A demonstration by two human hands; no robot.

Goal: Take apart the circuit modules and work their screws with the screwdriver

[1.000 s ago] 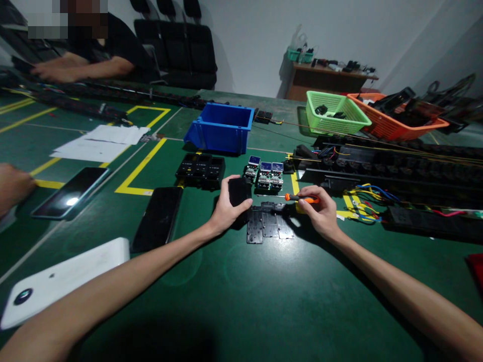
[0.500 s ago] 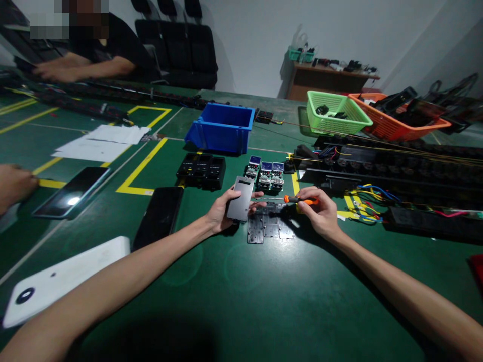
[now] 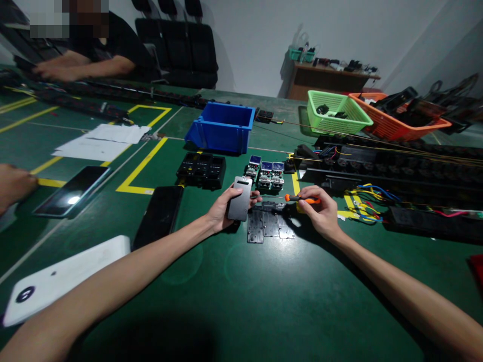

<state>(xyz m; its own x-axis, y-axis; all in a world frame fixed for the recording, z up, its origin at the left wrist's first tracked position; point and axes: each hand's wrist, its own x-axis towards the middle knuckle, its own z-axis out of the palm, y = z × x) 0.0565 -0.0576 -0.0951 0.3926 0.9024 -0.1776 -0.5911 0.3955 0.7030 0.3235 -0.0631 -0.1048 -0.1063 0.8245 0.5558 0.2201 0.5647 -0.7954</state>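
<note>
My left hand is closed around a flat grey rectangular case with a dark slot near its top, held tilted above the table. In my right hand is an orange and black screwdriver, its thin shaft pointing left toward the fingers of my left hand. The fingers and case hide where the tip ends. Beneath and between my hands lie several flat black plates. Just beyond them stand several small circuit boards with blue-white displays and metal ports.
A black three-bay housing sits before a blue bin. Black phone and white device lie left. Long black assemblies with loose wires run along the right, near green and orange baskets. A person's hand is far left.
The fingers of my left hand have drawn in closer behind the case. The screwdriver has barely shifted, slightly to the right.
</note>
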